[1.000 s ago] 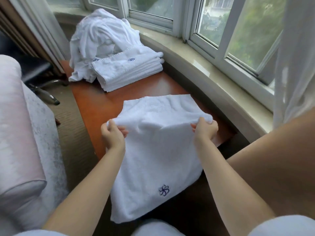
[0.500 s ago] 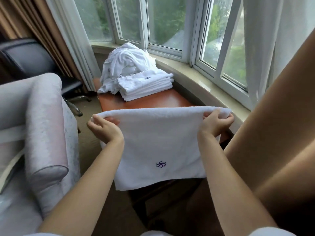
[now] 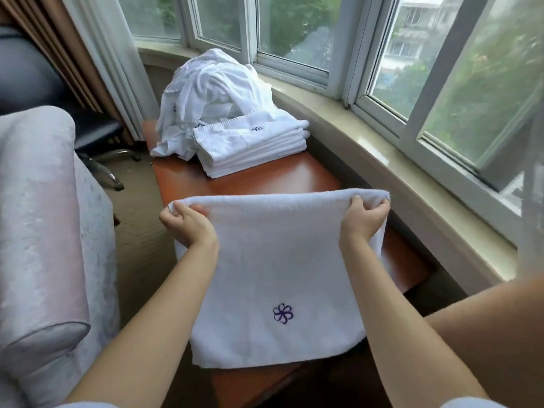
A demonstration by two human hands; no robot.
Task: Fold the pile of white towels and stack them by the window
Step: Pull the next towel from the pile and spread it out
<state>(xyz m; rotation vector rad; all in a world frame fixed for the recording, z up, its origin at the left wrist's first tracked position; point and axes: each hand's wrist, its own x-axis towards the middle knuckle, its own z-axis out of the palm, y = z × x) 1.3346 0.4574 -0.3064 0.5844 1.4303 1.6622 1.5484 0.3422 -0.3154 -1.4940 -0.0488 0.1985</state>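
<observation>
Aloft, white towel (image 3: 276, 269) taut between both hands, left (image 3: 188, 223), right (image 3: 365, 216).

A hotel room: logo-embroidered white towels (image 3: 250, 145), upholstered armchair (image 3: 44, 231), curtained bay window (image 3: 294, 28).

Both hands, left hand (image 3: 188, 223) and right hand (image 3: 363, 217), lifted the towel (image 3: 279, 269) off the table (image 3: 265, 179), its folded edge pulled taut.
</observation>
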